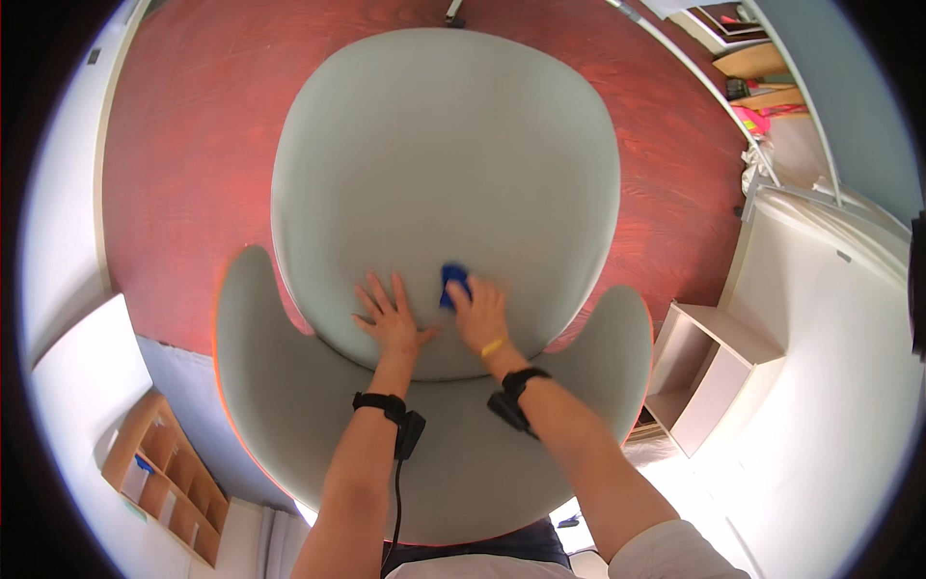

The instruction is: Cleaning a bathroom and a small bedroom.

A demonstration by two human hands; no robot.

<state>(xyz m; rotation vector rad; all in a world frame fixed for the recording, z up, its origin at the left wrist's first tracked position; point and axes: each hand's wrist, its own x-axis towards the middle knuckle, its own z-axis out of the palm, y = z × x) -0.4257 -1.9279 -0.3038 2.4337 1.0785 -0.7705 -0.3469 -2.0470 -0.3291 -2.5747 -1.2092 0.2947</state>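
Observation:
A grey upholstered chair seat (448, 159) fills the middle of the head view. Nearer to me curves the chair's backrest (456, 463) with its two side wings. My left hand (391, 322) lies on the near part of the seat, palm down and fingers spread, holding nothing. To its right, my right hand (480, 311) grips a blue cloth or sponge (454, 286) against the seat; which of the two it is cannot be told. The fingers cover part of the blue thing, and that hand is slightly blurred.
Reddish wood-grained floor (181, 181) surrounds the chair. A pale open cabinet (712, 362) stands at the right, below a white metal rack frame (694, 79). At lower left is a wooden cubby shelf (170, 470). A black cable (397, 499) hangs from my left wrist strap.

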